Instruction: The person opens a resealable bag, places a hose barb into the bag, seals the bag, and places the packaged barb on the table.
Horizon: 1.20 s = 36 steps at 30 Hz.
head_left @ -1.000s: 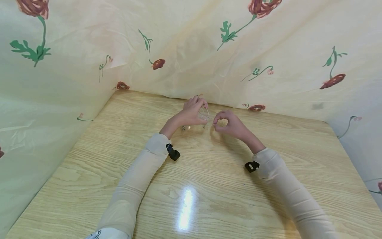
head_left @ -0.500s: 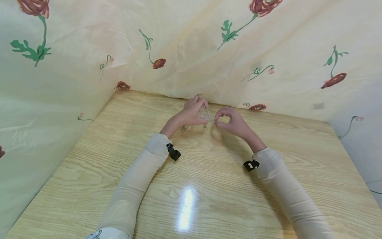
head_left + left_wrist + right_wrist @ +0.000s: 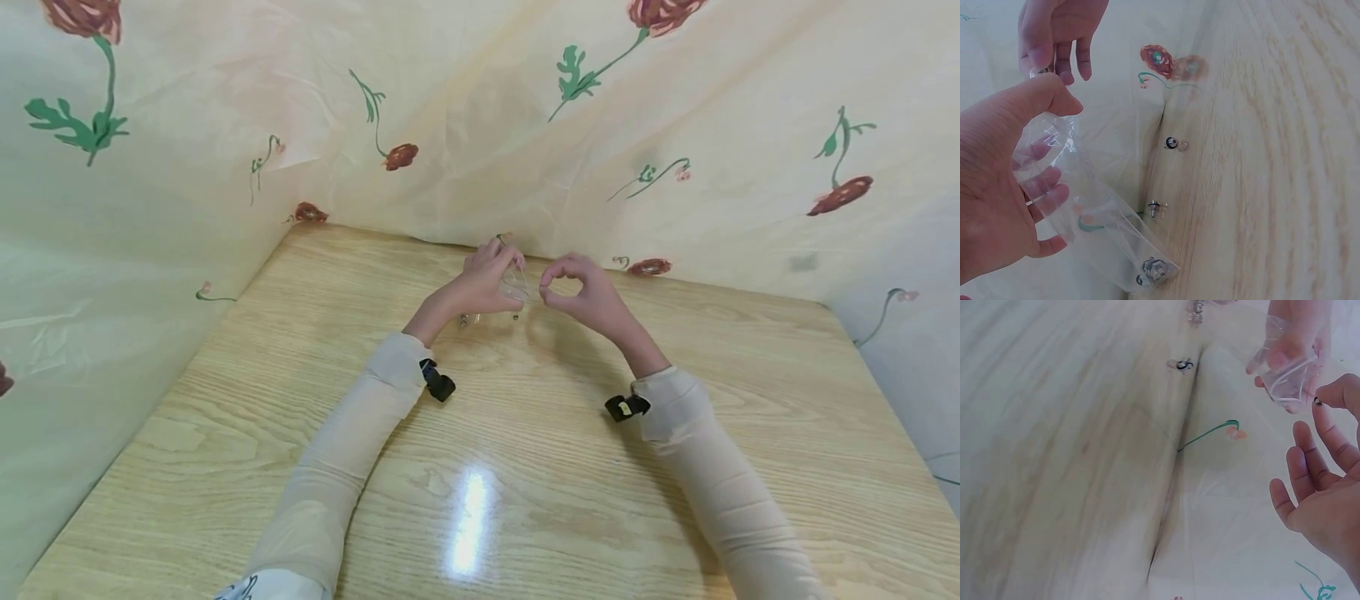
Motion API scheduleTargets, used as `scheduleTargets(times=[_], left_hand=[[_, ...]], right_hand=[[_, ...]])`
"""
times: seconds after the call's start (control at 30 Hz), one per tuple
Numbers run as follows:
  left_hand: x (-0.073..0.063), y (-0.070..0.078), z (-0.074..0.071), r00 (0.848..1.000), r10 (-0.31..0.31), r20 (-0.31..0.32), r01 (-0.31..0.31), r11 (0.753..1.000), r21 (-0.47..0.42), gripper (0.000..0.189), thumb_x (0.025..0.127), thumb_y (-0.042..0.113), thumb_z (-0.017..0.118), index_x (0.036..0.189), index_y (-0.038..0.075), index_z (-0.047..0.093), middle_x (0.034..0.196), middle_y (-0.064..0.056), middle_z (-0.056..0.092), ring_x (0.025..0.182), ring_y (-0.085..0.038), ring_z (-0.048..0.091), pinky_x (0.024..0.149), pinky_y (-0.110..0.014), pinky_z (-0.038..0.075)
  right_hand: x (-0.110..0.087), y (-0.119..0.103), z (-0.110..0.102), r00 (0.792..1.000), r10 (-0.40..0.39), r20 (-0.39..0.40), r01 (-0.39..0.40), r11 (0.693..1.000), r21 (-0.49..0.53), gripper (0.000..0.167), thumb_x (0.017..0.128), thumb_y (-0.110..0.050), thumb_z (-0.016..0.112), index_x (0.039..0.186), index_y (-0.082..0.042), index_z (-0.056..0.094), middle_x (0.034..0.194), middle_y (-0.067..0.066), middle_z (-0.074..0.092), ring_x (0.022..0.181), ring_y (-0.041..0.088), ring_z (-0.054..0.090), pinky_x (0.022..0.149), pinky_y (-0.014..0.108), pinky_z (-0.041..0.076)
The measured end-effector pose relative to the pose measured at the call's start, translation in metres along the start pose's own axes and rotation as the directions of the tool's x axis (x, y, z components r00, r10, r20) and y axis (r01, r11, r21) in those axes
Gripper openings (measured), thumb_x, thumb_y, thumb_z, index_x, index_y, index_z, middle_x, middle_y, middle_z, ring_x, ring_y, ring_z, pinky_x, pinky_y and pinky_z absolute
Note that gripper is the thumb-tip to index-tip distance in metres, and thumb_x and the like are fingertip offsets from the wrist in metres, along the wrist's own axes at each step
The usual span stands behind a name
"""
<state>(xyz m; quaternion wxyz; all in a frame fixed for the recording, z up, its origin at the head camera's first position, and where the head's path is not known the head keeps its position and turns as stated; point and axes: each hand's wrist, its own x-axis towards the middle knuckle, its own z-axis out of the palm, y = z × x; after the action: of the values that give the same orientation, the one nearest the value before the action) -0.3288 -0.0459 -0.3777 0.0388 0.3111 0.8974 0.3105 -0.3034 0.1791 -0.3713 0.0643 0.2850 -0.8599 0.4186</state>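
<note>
In the head view my left hand point(image 3: 480, 283) holds a clear zip-type plastic bag point(image 3: 1100, 194), fingers spread around its upper part and its mouth towards my right hand point(image 3: 592, 304). Several small shiny metal pieces point(image 3: 1155, 269) lie in the bag's lower corner. Thumb and forefinger of my right hand pinch a small metal piece point(image 3: 1317, 400) with a dark band, close to the bag's mouth. On the tabletop stand two similar pieces with black rings, one metal piece point(image 3: 1172, 143) nearer the right hand and another metal piece point(image 3: 1154, 208) nearer the bag's corner.
A light wood-grain table point(image 3: 540, 467) spreads under both forearms. Close behind the hands hangs a cream flower-printed curtain point(image 3: 495, 142), which meets the table's back edge and also covers the left side. Black wrist straps point(image 3: 438, 382) sit on both sleeves.
My right hand has moved slightly upward and away in the head view, to beside the bag's mouth, still pinching. The left hand and bag stay almost where they were.
</note>
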Motion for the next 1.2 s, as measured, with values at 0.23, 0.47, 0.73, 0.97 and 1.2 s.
scheduleTargets(times=[0.23,0.47,0.73,0.97,1.2], left_hand=[[0.000,-0.002,0.000,1.000,0.006,0.006,-0.006,1.000,-0.010,0.050,0.088,0.027,0.076,0.125,0.015,0.045,0.124,-0.008,0.040,0.118,-0.028,0.035,0.103,-0.049,0.027],[0.001,-0.002,0.000,1.000,0.001,0.013,-0.001,1.000,-0.007,0.051,0.088,0.027,0.076,0.127,0.015,0.045,0.125,-0.008,0.040,0.119,-0.029,0.035,0.103,-0.050,0.026],[0.000,-0.001,0.000,1.000,0.007,0.010,-0.007,1.000,-0.020,0.050,0.089,0.025,0.076,0.126,0.015,0.044,0.123,-0.008,0.039,0.118,-0.028,0.035,0.102,-0.049,0.025],[0.001,-0.003,0.001,1.000,0.007,0.008,-0.007,1.000,-0.024,0.049,0.089,0.024,0.076,0.125,0.014,0.043,0.122,-0.008,0.038,0.117,-0.027,0.034,0.102,-0.050,0.024],[0.000,-0.004,0.000,1.000,0.008,0.007,-0.008,1.000,-0.018,0.049,0.089,0.024,0.075,0.126,0.014,0.044,0.124,-0.009,0.039,0.119,-0.027,0.035,0.104,-0.051,0.024]], right_hand=[[0.004,-0.005,0.002,0.999,0.010,-0.039,-0.009,1.000,0.009,0.007,0.086,-0.001,0.070,0.093,-0.004,0.071,0.108,0.013,0.068,0.106,0.019,0.055,0.097,0.041,0.039],[0.005,-0.019,0.005,0.998,0.009,-0.058,-0.007,0.999,0.037,0.007,0.088,0.003,0.068,0.094,0.004,0.069,0.111,0.022,0.067,0.108,0.026,0.054,0.098,0.041,0.038],[0.009,-0.012,0.008,0.997,0.023,-0.075,-0.020,0.999,0.045,0.007,0.090,-0.001,0.068,0.097,0.001,0.070,0.115,0.020,0.066,0.110,0.026,0.054,0.099,0.044,0.038],[0.011,-0.011,0.011,0.996,0.023,-0.090,-0.016,0.997,0.075,0.006,0.089,-0.004,0.069,0.096,-0.002,0.070,0.114,0.017,0.066,0.109,0.021,0.054,0.099,0.043,0.040],[0.013,-0.012,0.015,0.994,0.041,-0.099,-0.035,0.997,0.065,0.007,0.090,-0.005,0.070,0.096,-0.001,0.071,0.115,0.017,0.068,0.110,0.023,0.054,0.099,0.041,0.039]])
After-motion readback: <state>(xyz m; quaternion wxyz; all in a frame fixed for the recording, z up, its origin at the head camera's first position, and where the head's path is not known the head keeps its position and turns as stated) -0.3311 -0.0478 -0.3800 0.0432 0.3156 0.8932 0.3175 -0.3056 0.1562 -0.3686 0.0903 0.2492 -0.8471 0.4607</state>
